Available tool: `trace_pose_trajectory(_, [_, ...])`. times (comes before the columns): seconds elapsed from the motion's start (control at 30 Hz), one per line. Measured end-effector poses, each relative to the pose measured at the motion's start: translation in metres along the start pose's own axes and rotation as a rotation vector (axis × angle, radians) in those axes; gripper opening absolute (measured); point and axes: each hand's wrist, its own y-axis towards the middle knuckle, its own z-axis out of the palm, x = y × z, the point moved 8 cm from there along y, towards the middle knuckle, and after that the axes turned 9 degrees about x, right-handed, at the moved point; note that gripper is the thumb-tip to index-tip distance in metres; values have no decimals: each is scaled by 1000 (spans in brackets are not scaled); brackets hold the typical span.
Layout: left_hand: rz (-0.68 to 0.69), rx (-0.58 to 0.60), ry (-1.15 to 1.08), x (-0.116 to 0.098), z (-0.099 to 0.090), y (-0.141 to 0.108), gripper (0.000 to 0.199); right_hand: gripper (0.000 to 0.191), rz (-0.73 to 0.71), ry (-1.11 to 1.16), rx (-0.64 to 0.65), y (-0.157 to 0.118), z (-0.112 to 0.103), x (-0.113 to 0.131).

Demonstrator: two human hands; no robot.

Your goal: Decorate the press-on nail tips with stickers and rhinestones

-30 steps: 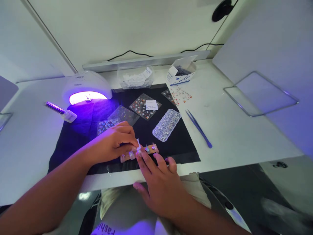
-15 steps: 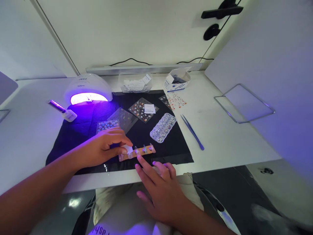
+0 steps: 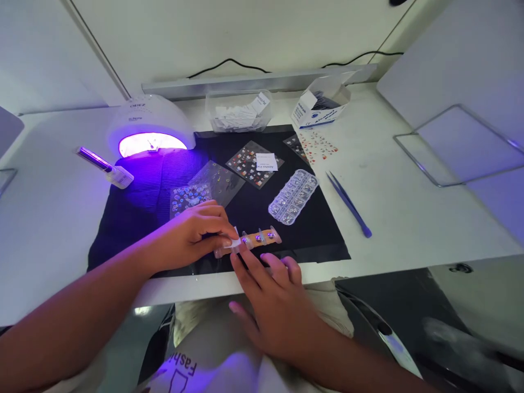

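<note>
At the near edge of the white table, here's the right hand, palm down with its thumb out wide and its fingers loosely spread, fingertips reaching in at the narrow tan strip. That strip lies on the front part of the black mat, nail tips and small shiny round pieces along it, its left part half covered by the hands. And in comes the left hand from the side, thumb and fingers pinching a small white pad right over the strip, just beside the right fingertips! Beyond them, a blue-patterned sheet overlaps a clear sheet, while the clear compartment case sits at a slant to the right and blue tweezers rest on bare table past the mat. Farther back, an alcohol pad packet lies on a sticker sheet; over on the left, a bottle leans near the nail lamp, glowing bright purple. At the back, a clear tub of white packets and an open box of alcohol pads, a black cable running behind.
</note>
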Motion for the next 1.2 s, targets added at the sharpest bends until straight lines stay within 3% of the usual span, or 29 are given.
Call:
trace_pose_trajectory(0.43, [-29, 67, 142, -9, 6, 6, 14, 58, 60, 8, -5, 9, 0, 0])
trace_pose_trajectory(0.7, [-43, 26, 180, -4, -4, 6, 17, 62, 58, 1, 3, 8, 1, 0])
trace_pose_trajectory(1.0, [1, 67, 121, -15, 1, 5, 14, 60, 62, -11, 12, 9, 1, 0])
trace_pose_trajectory(1.2, [-18, 19, 187, -4, -2, 4, 16, 64, 52, -15, 46, 7, 2, 2])
